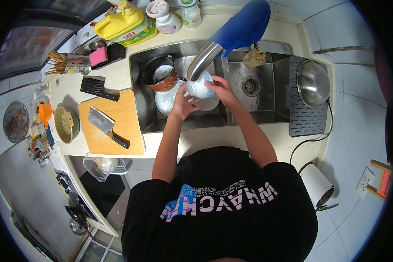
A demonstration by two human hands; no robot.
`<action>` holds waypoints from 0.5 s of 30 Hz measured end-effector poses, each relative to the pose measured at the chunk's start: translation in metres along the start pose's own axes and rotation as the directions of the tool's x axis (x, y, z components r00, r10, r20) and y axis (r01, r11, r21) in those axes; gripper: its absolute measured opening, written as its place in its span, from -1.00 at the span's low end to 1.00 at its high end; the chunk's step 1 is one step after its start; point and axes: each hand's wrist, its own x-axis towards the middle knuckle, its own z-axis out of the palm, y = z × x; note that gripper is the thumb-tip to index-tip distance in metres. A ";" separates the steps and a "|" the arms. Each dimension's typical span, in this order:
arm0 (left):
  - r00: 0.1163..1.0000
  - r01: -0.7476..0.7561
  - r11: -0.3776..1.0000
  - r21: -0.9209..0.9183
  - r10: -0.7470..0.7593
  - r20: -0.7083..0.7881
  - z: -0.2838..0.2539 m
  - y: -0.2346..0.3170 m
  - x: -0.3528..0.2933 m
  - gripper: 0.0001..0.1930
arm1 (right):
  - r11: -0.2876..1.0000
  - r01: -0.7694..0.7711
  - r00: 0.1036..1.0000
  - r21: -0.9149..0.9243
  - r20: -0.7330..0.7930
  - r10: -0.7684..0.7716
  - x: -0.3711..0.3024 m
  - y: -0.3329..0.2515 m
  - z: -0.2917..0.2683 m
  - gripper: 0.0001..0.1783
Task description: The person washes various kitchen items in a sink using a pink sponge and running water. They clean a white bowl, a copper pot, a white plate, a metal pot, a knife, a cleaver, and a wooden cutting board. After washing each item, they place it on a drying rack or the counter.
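A white cup with a pale blue pattern (200,88) is tilted below the faucet's metal spout (201,61), over the left sink basin. My right hand (222,91) grips its right side, thumb and fingers closed on the wall. On the left, my left hand (183,104) steadies the same cup: the thumb lies along its side and the fingers reach loosely beneath. Behind my left hand a brown pot (165,78) with a pale, sudsy-looking inside stands in the basin. Under both hands lies a whitish dish (163,102), partly hidden.
Blue cloth or plastic (244,26) covers the faucet's upper part. A cleaver (107,124) lies on the wooden cutting board (133,105), with a black slotted turner (98,88) at its edge. A metal bowl (313,83) sits on the grey drying mat (308,122). A yellow jug (122,26) stands behind.
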 end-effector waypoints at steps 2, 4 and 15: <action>1.000 0.003 1.000 -0.013 -0.003 0.021 0.003 0.002 -0.002 -0.19 | 0.977 0.061 0.994 -0.206 0.101 -0.041 0.000 -0.001 -0.006 -0.69; 0.999 0.016 0.999 -0.032 -0.015 0.031 0.003 0.002 -0.004 -0.20 | 0.953 0.110 0.968 -0.282 0.247 -0.038 -0.004 -0.017 -0.005 -0.70; 0.800 -0.532 0.759 0.376 0.595 -0.069 0.003 -0.018 0.012 -0.51 | 0.898 -0.123 0.992 0.424 0.062 0.107 -0.026 -0.011 0.008 -0.62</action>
